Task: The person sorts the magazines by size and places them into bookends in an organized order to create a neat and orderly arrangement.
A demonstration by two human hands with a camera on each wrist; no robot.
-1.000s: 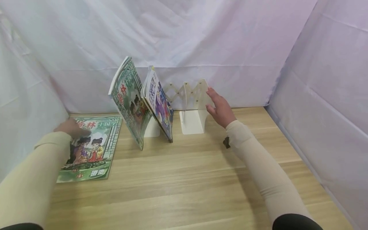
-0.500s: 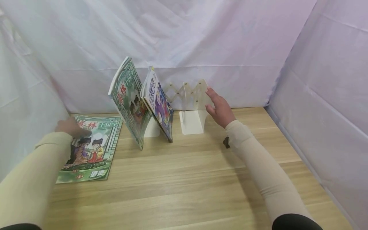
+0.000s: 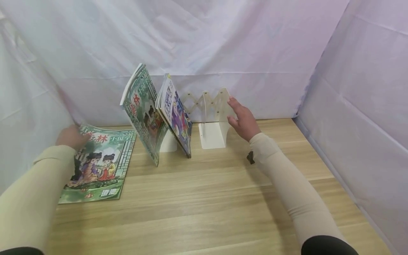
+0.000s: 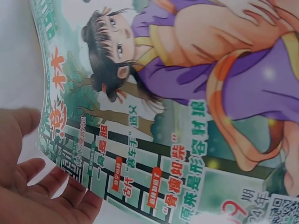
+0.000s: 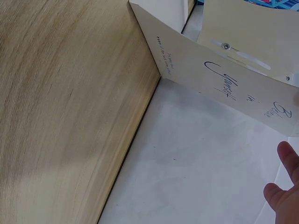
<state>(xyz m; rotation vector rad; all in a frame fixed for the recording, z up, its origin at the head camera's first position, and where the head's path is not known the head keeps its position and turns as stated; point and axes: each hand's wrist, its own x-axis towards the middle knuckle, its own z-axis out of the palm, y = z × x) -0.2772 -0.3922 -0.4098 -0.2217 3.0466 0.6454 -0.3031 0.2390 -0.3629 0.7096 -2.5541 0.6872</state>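
Note:
My left hand is at the upper left corner of a green magazine lying flat on the table at the left. In the left wrist view, its fingers reach behind the edge of the slightly bent cover, and the thumb stands apart from its face. Towards the back of the table is a cream expandable bookend rack. My right hand, fingers extended, is at the upper edge of the rack's right end panel, which carries printed script. Some right fingers are cut off in the right wrist view.
Another green magazine leans in the rack's left part, beside a thinner purple and white one. White cloth hangs behind and on both sides of the wooden table.
My left hand has drawn slightly left and up to the flat magazine's corner, and that corner has risen a little. The right hand and leaning magazines have stayed put.

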